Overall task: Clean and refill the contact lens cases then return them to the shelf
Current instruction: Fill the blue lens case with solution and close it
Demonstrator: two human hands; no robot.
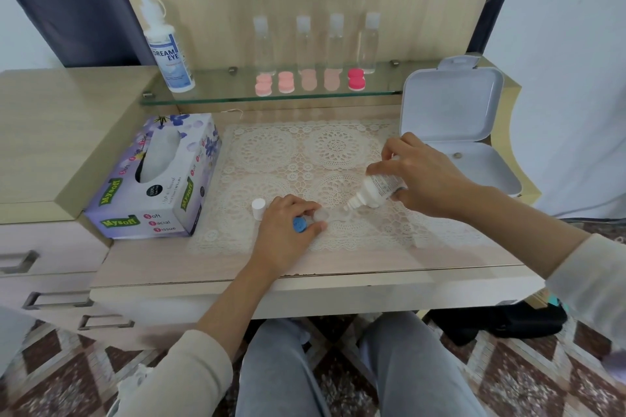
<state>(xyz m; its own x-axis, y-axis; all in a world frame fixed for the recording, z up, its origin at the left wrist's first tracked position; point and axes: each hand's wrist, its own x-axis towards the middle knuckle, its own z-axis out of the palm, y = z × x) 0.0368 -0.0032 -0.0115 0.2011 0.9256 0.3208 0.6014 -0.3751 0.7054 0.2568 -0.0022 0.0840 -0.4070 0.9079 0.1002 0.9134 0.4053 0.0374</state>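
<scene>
A blue cap (298, 224) showed in the left hand (288, 234), with a white cap (258, 207) just to its left. The right hand (425, 176) held a white bottle (372, 191). Under both lay a cream lace mat (305, 159) of round medallions; further left, a purple floral tissue box (152, 186).

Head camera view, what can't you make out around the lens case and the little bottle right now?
All in the head view:
- Lens case: the left hand covers part of it, so whether the blue cap is screwed on or loose is unclear.
- Small bottle: label too small and partly under the right hand; any drop at the tip is too fine to see.
- Clear bottles on the shelf: fill levels blurred.
</scene>
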